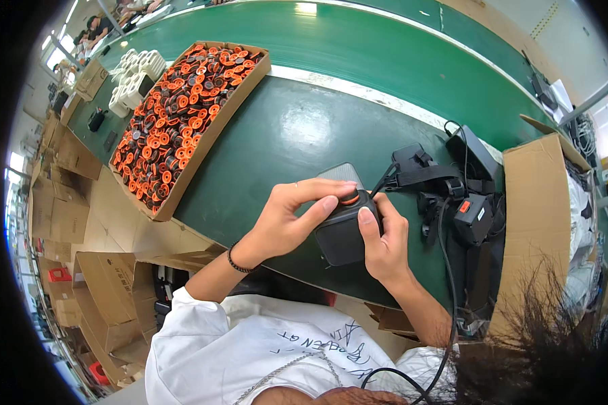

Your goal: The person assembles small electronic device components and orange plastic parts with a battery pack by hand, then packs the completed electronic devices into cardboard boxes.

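A black box-shaped device [340, 237] with rounded corners is held up in front of me, over the near edge of the table. My right hand [389, 244] grips its right side, thumb on the near face and fingers behind. At its upper right corner is a round black knob [349, 198] with an orange ring. The thumb and forefinger of my left hand [292, 214] close on this knob. Behind the device shows a grey ribbed surface [343, 173]; I cannot tell if it is part of it.
A shallow cardboard tray [213, 138] full of orange and black round caps stands at left, beside white plastic housings [134, 79]. On the right lie black straps [422, 177], cables and a black box [473, 219], next to a tall cardboard carton [535, 223]. A green conveyor belt [385, 47] runs behind.
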The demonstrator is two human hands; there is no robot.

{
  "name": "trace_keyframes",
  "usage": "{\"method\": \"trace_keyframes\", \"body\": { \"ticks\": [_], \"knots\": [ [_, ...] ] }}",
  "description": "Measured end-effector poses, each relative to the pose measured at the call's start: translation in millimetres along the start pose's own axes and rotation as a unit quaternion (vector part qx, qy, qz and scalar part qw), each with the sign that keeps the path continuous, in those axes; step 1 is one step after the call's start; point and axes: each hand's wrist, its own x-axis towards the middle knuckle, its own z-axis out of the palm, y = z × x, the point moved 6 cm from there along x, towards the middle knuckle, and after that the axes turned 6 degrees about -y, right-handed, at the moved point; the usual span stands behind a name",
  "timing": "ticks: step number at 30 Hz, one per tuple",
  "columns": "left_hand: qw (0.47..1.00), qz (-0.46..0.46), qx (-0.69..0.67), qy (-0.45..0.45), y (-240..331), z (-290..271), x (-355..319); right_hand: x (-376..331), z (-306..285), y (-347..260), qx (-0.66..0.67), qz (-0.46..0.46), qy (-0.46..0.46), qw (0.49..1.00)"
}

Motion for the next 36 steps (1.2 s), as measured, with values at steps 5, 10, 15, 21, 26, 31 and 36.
{"method": "trace_keyframes", "body": {
  "ticks": [5, 10, 15, 21, 26, 31, 36],
  "knots": [
    [0.994, 0.015, 0.093, -0.055, -5.1, 0.0, -5.6, 0.3, 5.7, 4.7, -0.003, 0.051, 0.002, 0.999],
    [0.986, 0.001, 0.11, -0.122, 12.2, 5.8, 18.6, 6.0, -4.9, 8.0, 0.028, 0.019, 0.034, 0.999],
    [0.972, 0.063, 0.225, -0.01, 7.2, -34.4, 134.4, 11.9, -14.5, 11.4, -0.066, -0.024, 0.112, 0.991],
    [0.917, 0.06, 0.363, 0.156, -102.9, -87.3, 299.3, 10.9, -9.1, 30.4, -0.078, 0.004, 0.085, 0.993],
    [0.851, 0.039, 0.49, 0.186, -82.8, -63.5, 253.9, 14.6, -20.3, 25.9, -0.251, -0.031, 0.046, 0.966],
    [0.981, 0.097, 0.166, 0.003, 54.2, -83.9, 7.2, 16.6, 26.2, 20.2, -0.38, -0.104, -0.127, 0.91],
    [0.859, 0.174, -0.068, 0.477, 31.5, -167.2, -280.4, 27.1, 25.6, 16.8, -0.404, -0.1, -0.069, 0.907]
  ]
}}
